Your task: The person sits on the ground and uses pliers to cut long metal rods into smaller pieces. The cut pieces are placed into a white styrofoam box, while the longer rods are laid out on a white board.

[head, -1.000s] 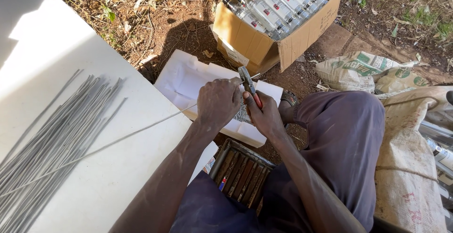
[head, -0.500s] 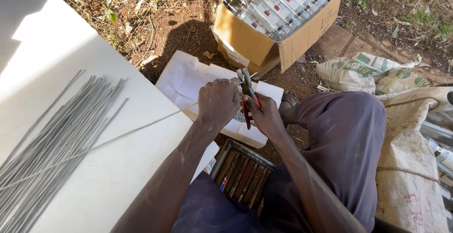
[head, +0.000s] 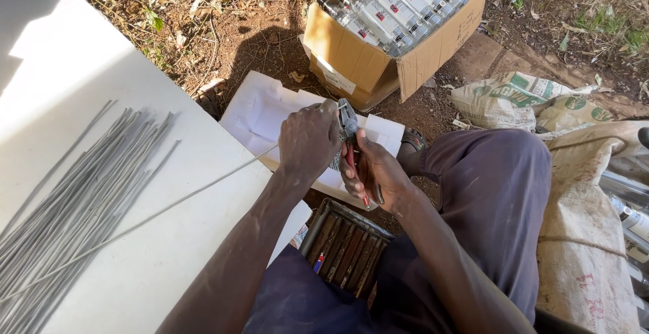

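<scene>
My left hand (head: 307,141) grips one end of a long thin grey wire rod (head: 155,216) that runs down-left across the white board (head: 81,70). My right hand (head: 378,172) holds red-handled pliers (head: 349,138), their jaws up at the rod's end beside my left fingers. Both hands hover over a white open box (head: 263,114) on the ground. A bundle of several similar grey rods (head: 74,199) lies on the board to the left.
A cardboard carton (head: 358,60) full of clear capped bottles stands on the dirt beyond my hands. A small tray of brown sticks (head: 341,246) lies by my knee. Printed sacks (head: 514,97) and a cloth bag (head: 588,239) lie at right.
The pliers have swung from tilted to nearly upright, handles now pointing down into my right palm. My left hand stays on the rod's end.
</scene>
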